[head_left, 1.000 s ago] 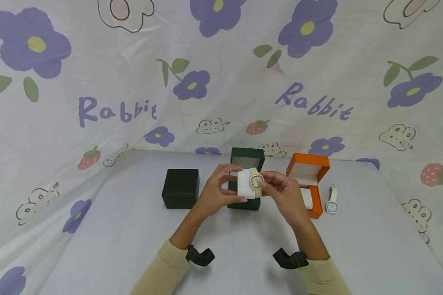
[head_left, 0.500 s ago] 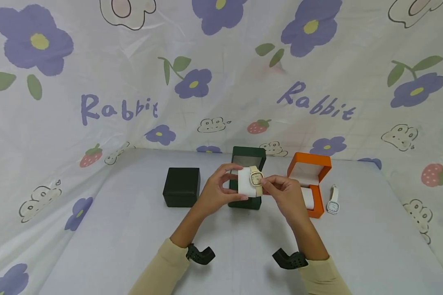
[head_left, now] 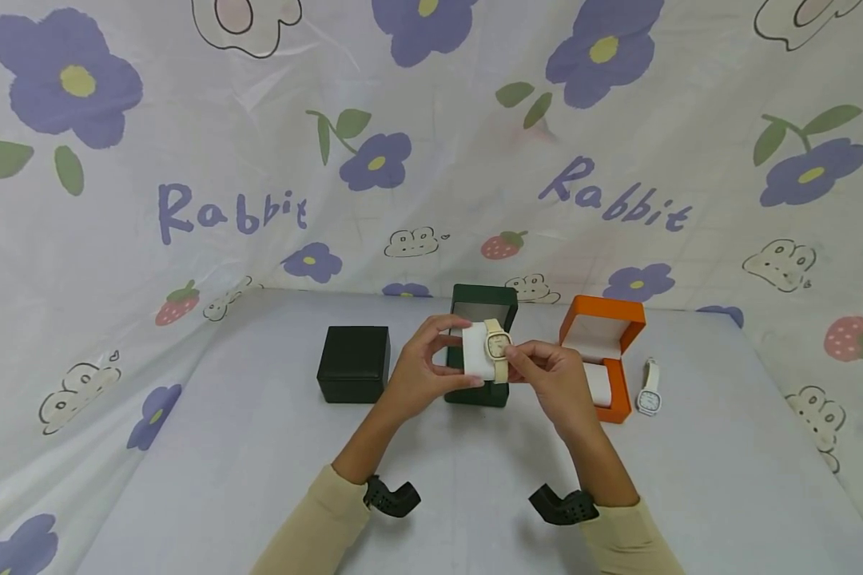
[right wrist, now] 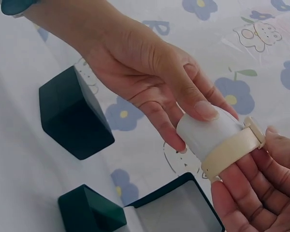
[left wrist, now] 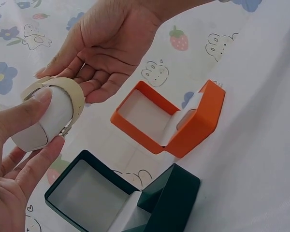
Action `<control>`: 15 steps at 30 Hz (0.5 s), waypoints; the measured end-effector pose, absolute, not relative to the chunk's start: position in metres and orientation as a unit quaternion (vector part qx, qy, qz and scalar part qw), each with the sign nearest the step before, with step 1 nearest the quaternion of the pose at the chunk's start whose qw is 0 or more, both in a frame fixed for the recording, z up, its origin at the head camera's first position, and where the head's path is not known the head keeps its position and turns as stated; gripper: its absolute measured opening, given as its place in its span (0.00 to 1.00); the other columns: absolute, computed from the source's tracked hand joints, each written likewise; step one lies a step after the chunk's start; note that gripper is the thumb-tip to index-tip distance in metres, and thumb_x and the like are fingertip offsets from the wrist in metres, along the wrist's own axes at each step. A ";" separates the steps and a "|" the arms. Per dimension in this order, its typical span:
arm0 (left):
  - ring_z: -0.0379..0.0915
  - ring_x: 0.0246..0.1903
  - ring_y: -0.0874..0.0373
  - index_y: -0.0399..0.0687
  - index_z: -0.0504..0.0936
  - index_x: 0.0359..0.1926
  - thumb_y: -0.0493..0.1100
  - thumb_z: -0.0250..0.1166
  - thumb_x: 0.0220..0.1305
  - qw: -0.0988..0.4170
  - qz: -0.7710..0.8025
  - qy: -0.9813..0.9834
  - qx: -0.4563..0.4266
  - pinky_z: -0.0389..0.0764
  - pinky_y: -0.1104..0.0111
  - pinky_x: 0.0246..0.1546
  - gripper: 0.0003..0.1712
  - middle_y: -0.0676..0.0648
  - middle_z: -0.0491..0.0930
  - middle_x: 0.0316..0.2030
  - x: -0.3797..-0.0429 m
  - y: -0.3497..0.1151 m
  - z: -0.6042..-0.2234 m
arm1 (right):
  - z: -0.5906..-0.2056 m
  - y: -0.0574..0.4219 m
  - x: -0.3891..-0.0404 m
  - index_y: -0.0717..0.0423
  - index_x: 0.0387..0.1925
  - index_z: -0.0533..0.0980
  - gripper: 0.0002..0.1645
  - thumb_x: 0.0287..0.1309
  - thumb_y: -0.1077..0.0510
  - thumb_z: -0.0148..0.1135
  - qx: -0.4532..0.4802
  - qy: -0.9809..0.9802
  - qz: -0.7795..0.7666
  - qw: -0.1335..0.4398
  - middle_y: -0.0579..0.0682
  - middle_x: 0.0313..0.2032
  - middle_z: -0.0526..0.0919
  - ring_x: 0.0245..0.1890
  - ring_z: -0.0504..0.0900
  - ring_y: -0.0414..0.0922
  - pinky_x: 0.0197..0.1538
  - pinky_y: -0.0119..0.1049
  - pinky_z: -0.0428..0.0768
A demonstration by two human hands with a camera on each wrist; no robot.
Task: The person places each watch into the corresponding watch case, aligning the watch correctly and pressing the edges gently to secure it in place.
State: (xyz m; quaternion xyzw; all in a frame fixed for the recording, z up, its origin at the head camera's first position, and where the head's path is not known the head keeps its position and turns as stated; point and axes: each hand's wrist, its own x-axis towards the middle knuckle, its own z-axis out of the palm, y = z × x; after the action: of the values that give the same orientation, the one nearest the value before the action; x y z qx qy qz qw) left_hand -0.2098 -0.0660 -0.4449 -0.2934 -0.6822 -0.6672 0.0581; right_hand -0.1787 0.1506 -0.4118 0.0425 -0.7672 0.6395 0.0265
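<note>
Cream watch (head_left: 499, 343) in pinch of right hand (head_left: 555, 377), white cushion (head_left: 476, 353) in grip of left hand (head_left: 421, 369), half-hidden green box (head_left: 485, 296) behind.

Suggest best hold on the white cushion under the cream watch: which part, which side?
Probably grip the white cushion by its bare left end, coming from the left, thumb on the near edge, fingers on the far one, as the left hand does. The cream watch takes up the right part, where the right hand pinches it.

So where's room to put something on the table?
Bare tabletop lies left of the closed box, right of the white watch, and between the wrist cameras. It's crowded around the green box: the left hand, right hand and orange box.
</note>
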 end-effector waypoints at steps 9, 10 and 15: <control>0.76 0.57 0.48 0.52 0.72 0.66 0.30 0.80 0.49 0.047 -0.664 -0.686 -0.294 0.89 0.59 0.41 0.44 0.50 0.69 0.64 -0.210 -0.069 -0.444 | -0.412 0.151 -0.178 0.68 0.42 0.85 0.20 0.69 0.51 0.65 0.071 -0.766 0.639 0.022 0.59 0.35 0.87 0.33 0.87 0.46 0.45 0.35 0.87; 0.75 0.57 0.48 0.52 0.72 0.66 0.30 0.80 0.49 0.045 -0.664 -0.686 -0.295 0.89 0.59 0.41 0.44 0.51 0.69 0.64 -0.211 -0.070 -0.444 | -0.412 0.152 -0.178 0.67 0.42 0.85 0.19 0.69 0.51 0.65 0.077 -0.769 0.634 0.024 0.59 0.35 0.87 0.34 0.87 0.45 0.46 0.34 0.87; 0.75 0.58 0.47 0.52 0.72 0.67 0.29 0.80 0.49 0.033 -0.668 -0.682 -0.296 0.89 0.58 0.42 0.44 0.51 0.69 0.65 -0.210 -0.072 -0.441 | -0.412 0.157 -0.179 0.65 0.42 0.85 0.19 0.70 0.51 0.64 0.093 -0.776 0.618 0.087 0.60 0.36 0.88 0.34 0.88 0.41 0.47 0.30 0.86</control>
State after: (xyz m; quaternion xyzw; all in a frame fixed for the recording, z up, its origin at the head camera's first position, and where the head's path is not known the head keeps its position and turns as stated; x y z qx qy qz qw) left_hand -0.2103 -0.0721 -0.4411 -0.2959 -0.6823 -0.6677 0.0331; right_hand -0.1792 0.1572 -0.4120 0.0932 -0.7760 0.6178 0.0865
